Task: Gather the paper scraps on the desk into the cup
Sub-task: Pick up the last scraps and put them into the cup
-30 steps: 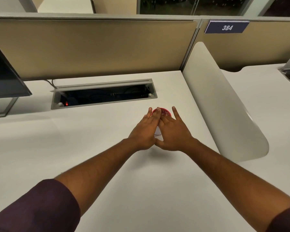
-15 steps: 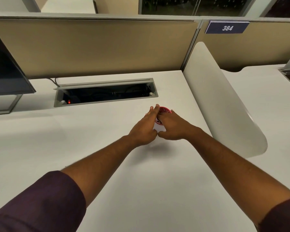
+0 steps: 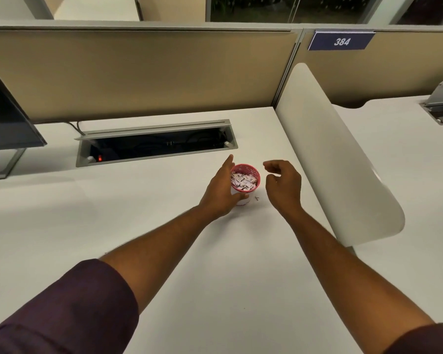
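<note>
Nearest us our left hand [image 3: 221, 191] cupped the small pink-rimmed white paper cup [image 3: 244, 183] of torn paper scraps [image 3: 243, 180] with straight fingers, our right hand [image 3: 283, 186] hung loosely curled and empty beside it, and a nudge could have tipped it toward the cable tray [image 3: 155, 143].

Matt white desk [image 3: 164, 251] — cup [image 3: 257, 183] brimming with crumpled paper scraps [image 3: 243, 180].
</note>
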Available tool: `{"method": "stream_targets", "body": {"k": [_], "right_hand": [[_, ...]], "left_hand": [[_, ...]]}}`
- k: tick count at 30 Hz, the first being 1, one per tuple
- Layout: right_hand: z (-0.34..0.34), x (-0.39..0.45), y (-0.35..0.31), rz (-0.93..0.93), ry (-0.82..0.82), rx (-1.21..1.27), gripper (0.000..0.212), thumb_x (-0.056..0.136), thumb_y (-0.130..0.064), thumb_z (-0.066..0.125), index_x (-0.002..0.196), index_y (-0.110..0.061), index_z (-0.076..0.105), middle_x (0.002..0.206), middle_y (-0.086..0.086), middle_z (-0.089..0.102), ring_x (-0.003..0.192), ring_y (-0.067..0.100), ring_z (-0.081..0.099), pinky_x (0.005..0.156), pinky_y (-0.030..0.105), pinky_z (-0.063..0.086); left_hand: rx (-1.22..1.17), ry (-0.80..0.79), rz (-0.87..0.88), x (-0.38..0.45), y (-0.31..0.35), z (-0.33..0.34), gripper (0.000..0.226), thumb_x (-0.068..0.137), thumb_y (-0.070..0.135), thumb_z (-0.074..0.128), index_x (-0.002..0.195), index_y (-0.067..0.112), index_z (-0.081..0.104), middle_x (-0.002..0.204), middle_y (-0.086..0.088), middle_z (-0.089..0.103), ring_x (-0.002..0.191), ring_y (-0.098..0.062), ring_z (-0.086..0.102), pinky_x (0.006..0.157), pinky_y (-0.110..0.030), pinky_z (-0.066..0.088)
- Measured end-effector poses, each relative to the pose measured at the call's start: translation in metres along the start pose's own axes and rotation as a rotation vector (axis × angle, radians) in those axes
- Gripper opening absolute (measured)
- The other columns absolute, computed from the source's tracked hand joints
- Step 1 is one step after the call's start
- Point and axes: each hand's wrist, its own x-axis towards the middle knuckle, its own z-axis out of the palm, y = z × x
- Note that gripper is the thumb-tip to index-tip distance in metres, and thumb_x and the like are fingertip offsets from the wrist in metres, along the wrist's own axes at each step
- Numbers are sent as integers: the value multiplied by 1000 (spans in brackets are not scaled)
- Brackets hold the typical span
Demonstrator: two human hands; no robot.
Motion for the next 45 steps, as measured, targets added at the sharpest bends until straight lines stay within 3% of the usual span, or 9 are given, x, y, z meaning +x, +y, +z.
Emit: {"method": "stream_targets", "body": {"k": [5, 9, 14, 19, 24, 28, 35, 41, 45], "right_hand": [[10, -6, 45, -100, -290, -250, 45, 84, 9, 59, 127, -4, 66, 134, 13, 63, 124, 31, 60, 106, 37, 46], [18, -15, 61, -236, -457, -505, 44, 97, -9, 59, 141, -15, 60, 150, 6, 52, 138, 29, 45, 113, 36, 38], [17, -33, 62, -314, -333, -600, 26, 99, -11, 57, 118, -13, 74, 116, 4, 68, 107, 29, 61, 86, 36, 52], [15, -40, 53, -285, -341, -570, 19, 88, -6, 61, 98, -13, 76, 100, 5, 75, 93, 29, 69, 80, 35, 52], [4, -38, 23, -59, 46, -125, 14, 79, -7, 73, 85, -19, 75, 80, -8, 75, 71, 7, 70, 71, 23, 56], [-4, -28, -8, -150, 115, 102, 9, 83, -9, 75, 89, -16, 74, 81, -10, 74, 75, 3, 70, 69, 10, 53], [6, -26, -21, -190, 50, 7, 19, 91, -6, 66, 107, -8, 77, 101, 4, 78, 91, 17, 73, 81, 26, 61], [7, -54, -12, -148, 161, 15, 22, 87, 2, 62, 102, -10, 73, 97, -1, 75, 88, 10, 68, 78, 10, 52], [18, -91, -8, -74, 236, 22, 22, 83, 3, 61, 93, -16, 65, 90, -5, 68, 82, 10, 64, 71, 19, 55]], "left_hand": [[13, 49, 12, 1, -5, -3, 99, 77, 26, 84, 154, 19, 22, 155, -3, 39, 140, -22, 41, 108, -27, 36], [-1, 112, -12, -2, -11, -17, 97, 78, 24, 84, 154, 17, 24, 154, -5, 40, 138, -23, 42, 112, -37, 42], [-10, 146, -25, -5, -17, -31, 97, 76, 23, 85, 153, 19, 25, 151, -4, 43, 136, -23, 45, 109, -41, 46], [-43, 150, -44, -10, -15, -29, 99, 75, 22, 86, 153, 19, 25, 150, -4, 45, 135, -23, 46, 107, -45, 48], [-47, 121, -42, -12, -4, -12, 100, 75, 24, 86, 153, 20, 24, 151, -4, 43, 136, -23, 45, 107, -43, 48], [-73, 101, -33, -11, 5, -1, 101, 74, 28, 86, 153, 20, 23, 151, -4, 44, 135, -23, 46, 108, -41, 47], [-92, 92, -14, -15, 8, 7, 98, 76, 28, 85, 153, 17, 24, 150, -5, 45, 134, -22, 47, 109, -42, 46], [-64, 81, -1, -24, 4, 4, 98, 79, 25, 83, 155, 15, 21, 157, -5, 37, 141, -24, 40, 115, -37, 39], [42, 54, -46, -38, -10, -7, 90, 86, 22, 76, 156, 19, 18, 163, -2, 27, 147, -23, 31, 117, -37, 30]]}}
